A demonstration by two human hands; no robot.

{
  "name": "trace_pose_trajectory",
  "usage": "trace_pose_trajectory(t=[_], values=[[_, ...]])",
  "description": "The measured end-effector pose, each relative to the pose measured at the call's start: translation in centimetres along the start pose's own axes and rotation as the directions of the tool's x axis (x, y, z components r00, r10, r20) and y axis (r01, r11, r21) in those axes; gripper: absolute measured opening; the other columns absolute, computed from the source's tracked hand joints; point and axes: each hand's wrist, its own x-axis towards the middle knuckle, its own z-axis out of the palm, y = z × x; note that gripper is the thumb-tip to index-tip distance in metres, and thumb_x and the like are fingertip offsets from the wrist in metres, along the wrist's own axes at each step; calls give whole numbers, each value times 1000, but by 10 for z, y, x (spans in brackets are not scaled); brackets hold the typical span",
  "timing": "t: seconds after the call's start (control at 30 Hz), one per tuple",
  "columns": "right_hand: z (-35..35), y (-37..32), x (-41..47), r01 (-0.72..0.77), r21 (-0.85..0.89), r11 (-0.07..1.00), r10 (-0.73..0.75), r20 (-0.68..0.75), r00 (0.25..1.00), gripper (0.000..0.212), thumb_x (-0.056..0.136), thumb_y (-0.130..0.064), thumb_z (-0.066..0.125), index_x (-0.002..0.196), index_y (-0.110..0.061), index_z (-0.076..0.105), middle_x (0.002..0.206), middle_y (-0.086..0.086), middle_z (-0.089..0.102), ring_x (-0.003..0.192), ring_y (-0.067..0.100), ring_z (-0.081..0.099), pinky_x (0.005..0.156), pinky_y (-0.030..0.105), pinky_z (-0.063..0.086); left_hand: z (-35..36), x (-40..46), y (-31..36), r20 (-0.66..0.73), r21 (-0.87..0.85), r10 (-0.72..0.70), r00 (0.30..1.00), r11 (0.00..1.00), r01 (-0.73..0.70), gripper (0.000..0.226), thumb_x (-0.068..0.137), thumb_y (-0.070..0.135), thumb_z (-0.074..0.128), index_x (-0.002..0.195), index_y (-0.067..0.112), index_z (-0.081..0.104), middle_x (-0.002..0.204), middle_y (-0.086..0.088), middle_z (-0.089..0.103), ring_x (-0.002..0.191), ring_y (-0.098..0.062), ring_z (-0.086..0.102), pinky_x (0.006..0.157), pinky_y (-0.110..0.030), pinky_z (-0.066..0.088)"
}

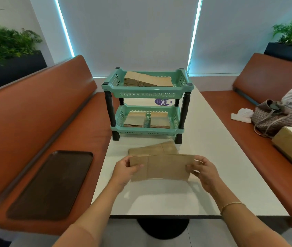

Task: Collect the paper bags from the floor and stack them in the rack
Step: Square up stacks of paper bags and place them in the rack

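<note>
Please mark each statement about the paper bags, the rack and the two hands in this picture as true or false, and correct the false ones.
1. Both hands hold one flat paper bag above the table. True: the left hand grips its left end and the right hand its right end.
2. The top shelf of the rack holds no bags. False: a stack of bags lies in it.
3. The bottom shelf holds two stacks side by side. True.
4. The rack stands on the bench. False: it stands on the white table.
5. More bags lie on the table between the held bag and the rack. True.
6. The dark tray lies on the table. False: it lies on the left bench.
</note>
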Motion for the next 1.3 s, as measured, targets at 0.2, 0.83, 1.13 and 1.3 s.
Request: trace_pose_trajectory(t=[0.2,0.83,1.13,1.3], values=[[23,2,-12,66,-227,972,-54,59,997,39,75,14,62,102,-14,62,93,3,62,85,18,56,66,28,48,11,-3,-16,13,2,23,1000,1000,-23,46,74,-7,73,105,22,55,104,-2,65,95,-17,61,83,-29,52],[18,14,-18,74,-262,962,-57,74,996,42,71,15,68,100,-14,58,90,1,64,79,14,59,60,23,49,19,-9,-30,12,43,-22,1000,999,22,81,61,1,85,129,17,44,115,-2,63,108,-20,60,96,-45,49],[14,19,-9,87,-349,933,-51,112,992,37,72,16,64,91,-15,62,88,4,66,80,16,61,67,28,53,21,-1,-32,-36,91,-13,999,996,16,63,61,0,84,112,22,53,110,-2,66,104,-21,62,95,-43,50],[3,14,2,106,-513,852,-50,122,991,29,72,14,67,90,-9,65,87,9,67,82,25,63,66,29,54,16,-1,-27,-23,136,-21,1000,990,24,47,64,2,84,99,23,60,99,2,69,96,-18,65,87,-35,53]])
